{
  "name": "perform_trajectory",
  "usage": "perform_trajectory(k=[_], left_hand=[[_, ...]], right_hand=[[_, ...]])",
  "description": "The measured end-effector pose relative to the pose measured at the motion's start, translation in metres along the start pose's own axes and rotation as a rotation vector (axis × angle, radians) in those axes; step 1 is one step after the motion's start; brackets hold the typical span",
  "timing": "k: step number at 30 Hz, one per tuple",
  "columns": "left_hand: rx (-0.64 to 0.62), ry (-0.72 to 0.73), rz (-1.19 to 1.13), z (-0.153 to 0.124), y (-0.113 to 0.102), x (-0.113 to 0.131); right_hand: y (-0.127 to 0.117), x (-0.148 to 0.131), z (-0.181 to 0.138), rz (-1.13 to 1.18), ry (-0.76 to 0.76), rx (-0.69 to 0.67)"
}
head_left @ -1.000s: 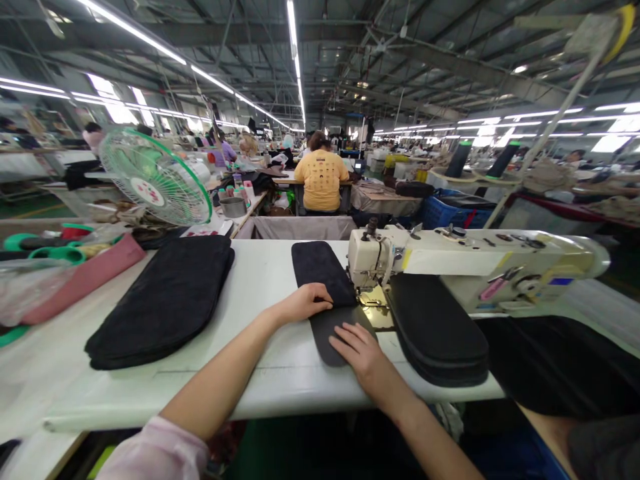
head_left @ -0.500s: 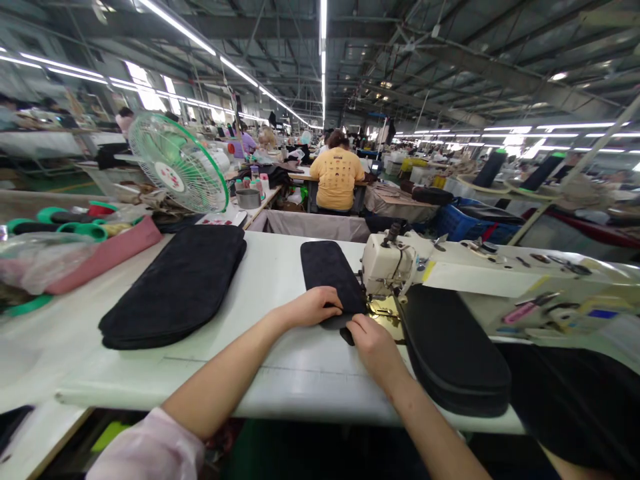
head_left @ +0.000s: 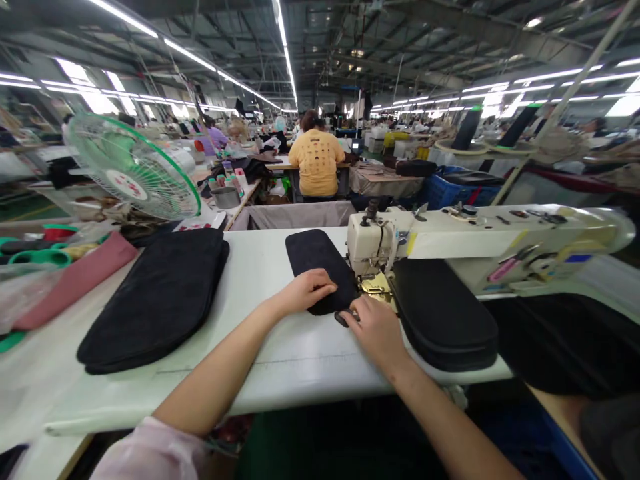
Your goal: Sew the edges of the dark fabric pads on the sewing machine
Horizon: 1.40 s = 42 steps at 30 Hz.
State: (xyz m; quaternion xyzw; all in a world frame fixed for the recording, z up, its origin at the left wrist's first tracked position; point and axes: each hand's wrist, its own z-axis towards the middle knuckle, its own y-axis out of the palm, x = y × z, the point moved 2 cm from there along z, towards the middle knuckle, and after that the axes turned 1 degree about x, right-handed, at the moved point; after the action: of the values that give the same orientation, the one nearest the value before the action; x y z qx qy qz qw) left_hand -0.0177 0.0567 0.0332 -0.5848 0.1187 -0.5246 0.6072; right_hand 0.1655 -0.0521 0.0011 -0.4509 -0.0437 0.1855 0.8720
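Right grip [head_left: 379, 331] now across part-hidden plate [head_left: 376, 285]

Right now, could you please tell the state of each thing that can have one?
Black panel: mostly flat
Left hand: fingers bent, on the panel
Right hand: closed on a dark edge
Left black stack: layered, flat
Right black stack: layered, flat
Sewing machine: cannot tell if running
Fan: cannot tell if spinning
Ceiling lights: lit

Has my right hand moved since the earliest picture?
Yes, slightly. Judged against the gold plate of the sewing machine, the right hand has shifted forward and a little to the right, closer to that plate.
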Motion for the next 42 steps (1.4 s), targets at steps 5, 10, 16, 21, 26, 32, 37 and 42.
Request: perform_trajectory(k=[5,10,16,21,26,32,37,42], left_hand=[[-0.115,0.210,0.200,0.025,0.013,-0.011],[-0.227,0.427,0.097,0.032,0.028,-0.006],[-0.291,0.528,0.007,0.035,0.021,-0.017],[-0.161,0.464,0.120,0.038,0.016,-0.043],[-0.191,0.494,0.143,0.040,0.015,-0.045],[-0.411,0.698,0.171,0.043,0.015,-0.032],[-0.497,0.725,0.162,0.046,0.014,-0.032],[-0.495,0.698,0.093,0.047,0.018,-0.030]], right_hand=[[-0.019,0.021,-0.052,0.050,0.115,0.045],[-0.017,0.024,-0.062,0.104,0.136,0.062],[-0.013,0.022,-0.060,0.117,0.161,0.123],[-0.015,0.023,-0.062,0.135,0.159,0.130],[-0.015,0.024,-0.062,0.156,0.169,0.110],[-0.016,0.023,-0.062,0.177,0.176,0.103],[-0.016,0.023,-0.061,0.166,0.166,0.121],[-0.015,0.023,-0.063,0.168,0.171,0.108]])
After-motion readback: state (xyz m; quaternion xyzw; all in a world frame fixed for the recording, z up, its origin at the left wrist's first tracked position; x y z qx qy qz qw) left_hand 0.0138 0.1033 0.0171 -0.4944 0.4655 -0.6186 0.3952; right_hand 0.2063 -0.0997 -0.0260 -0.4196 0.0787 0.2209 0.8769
